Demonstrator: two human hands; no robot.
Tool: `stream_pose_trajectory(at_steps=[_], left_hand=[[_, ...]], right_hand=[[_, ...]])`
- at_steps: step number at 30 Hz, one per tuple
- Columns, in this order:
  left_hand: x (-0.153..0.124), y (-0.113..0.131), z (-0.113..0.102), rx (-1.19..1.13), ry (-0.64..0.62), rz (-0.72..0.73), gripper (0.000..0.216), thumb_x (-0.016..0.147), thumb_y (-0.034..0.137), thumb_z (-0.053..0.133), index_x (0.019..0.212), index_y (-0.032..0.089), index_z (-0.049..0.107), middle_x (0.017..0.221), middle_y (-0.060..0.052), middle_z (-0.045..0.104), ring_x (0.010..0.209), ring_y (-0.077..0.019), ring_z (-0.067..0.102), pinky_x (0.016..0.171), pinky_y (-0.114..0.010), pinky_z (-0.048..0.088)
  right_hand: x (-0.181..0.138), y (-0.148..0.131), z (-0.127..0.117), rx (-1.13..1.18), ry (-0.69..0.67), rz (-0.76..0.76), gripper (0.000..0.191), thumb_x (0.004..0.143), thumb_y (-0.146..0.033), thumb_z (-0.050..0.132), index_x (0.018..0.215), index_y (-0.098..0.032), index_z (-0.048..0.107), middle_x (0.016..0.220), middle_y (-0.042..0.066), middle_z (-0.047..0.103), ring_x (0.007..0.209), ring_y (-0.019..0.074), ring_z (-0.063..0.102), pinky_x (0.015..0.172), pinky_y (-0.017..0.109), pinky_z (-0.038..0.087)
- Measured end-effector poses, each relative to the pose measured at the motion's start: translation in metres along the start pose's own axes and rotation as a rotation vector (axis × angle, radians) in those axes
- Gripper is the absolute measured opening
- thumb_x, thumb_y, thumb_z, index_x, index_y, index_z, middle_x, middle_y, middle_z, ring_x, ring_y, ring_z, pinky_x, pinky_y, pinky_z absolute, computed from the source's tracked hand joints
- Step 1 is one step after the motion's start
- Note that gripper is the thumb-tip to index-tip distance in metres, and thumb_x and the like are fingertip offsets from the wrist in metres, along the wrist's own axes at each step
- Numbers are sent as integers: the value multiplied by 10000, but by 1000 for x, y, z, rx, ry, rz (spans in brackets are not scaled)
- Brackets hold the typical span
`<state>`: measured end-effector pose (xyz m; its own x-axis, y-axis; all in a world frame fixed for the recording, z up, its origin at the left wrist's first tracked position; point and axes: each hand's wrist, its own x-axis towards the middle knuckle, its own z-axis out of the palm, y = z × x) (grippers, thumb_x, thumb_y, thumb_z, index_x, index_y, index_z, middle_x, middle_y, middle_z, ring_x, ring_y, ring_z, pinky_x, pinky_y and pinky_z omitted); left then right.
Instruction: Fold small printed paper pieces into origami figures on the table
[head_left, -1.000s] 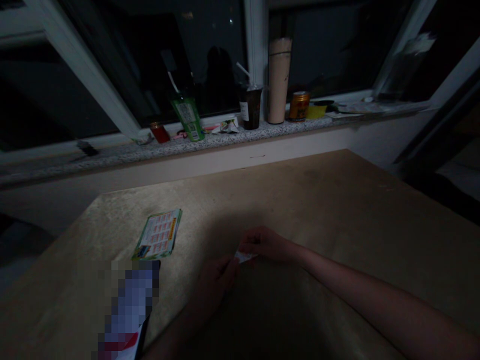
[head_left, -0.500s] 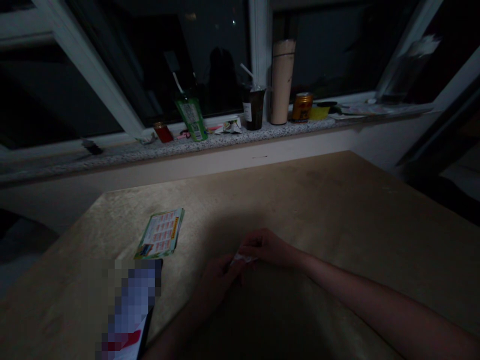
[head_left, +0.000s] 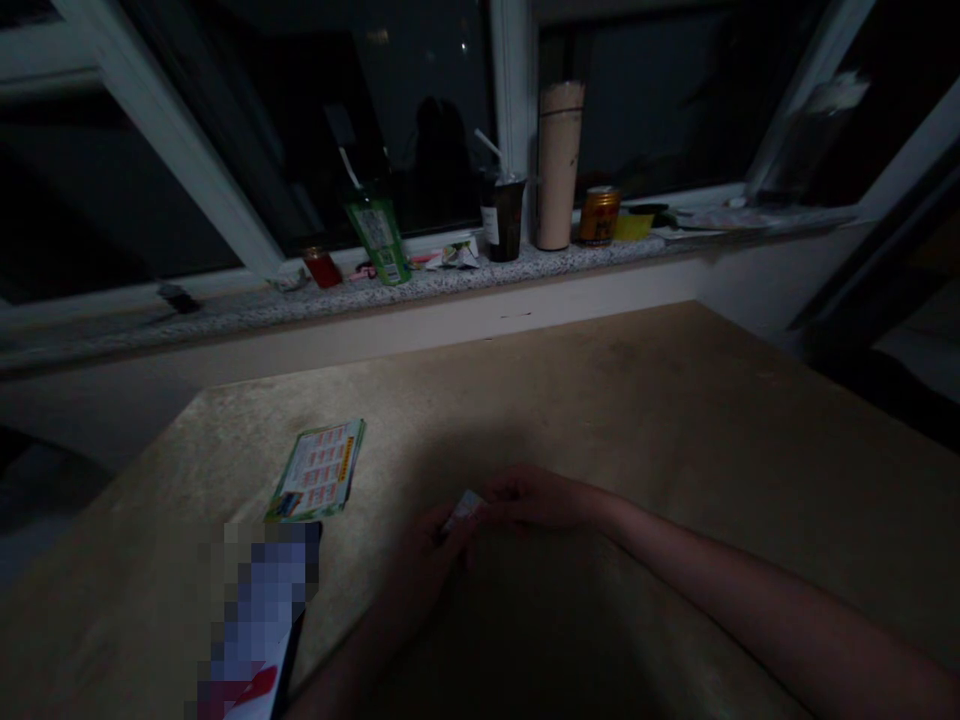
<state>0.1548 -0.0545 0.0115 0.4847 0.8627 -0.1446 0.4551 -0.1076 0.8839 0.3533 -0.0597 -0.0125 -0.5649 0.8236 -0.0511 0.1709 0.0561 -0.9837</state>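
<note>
Over the mottled tan tabletop (head_left: 615, 400), both hands (head_left: 424, 555) (head_left: 547, 497) pinch a slip (head_left: 465, 510) (pale, flattish).

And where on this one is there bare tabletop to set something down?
The table is bare beyond the right hand toward the windowsill, and out to the table's right edge. Left of the left hand is tighter, with printed cards and a pixelated item. The windowsill's middle is crowded.

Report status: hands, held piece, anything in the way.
Left hand pinching small pale piece. Right hand at its edge. Green-edged card lies left, not obstructing.
</note>
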Motion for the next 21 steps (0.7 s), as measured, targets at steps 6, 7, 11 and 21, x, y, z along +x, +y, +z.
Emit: stream_pose_trajectory(at_steps=[6,7,11,21], left_hand=[[1,-2,-1,-12,22,-3,399,794,536,513,567,208,509,528,33,471,528,-155,444,528,-241,335],[1,-2,-1,-16,25,-5,397,797,530,507,566,208,507,525,35,467,524,-153,440,523,-239,331],[0,-4,-2,-36,32,-12,408,821,510,485,548,207,489,515,40,463,494,-141,418,510,-237,326],[0,-3,-3,-77,17,-14,406,828,491,483,538,207,478,496,51,441,485,-131,400,510,-228,323]], right_hand=[[1,-1,2,7,73,-9,397,840,-511,559,671,-152,537,530,-61,469,459,55,407,444,178,290],[1,-2,2,11,74,-8,394,827,-507,576,664,-150,541,528,-60,475,457,55,411,444,179,294],[1,-3,-2,66,44,24,349,738,-476,674,690,-143,580,538,-60,504,457,58,440,449,182,321],[1,0,-5,225,22,48,335,769,-458,646,658,-147,593,532,-35,583,447,72,508,478,197,396]])
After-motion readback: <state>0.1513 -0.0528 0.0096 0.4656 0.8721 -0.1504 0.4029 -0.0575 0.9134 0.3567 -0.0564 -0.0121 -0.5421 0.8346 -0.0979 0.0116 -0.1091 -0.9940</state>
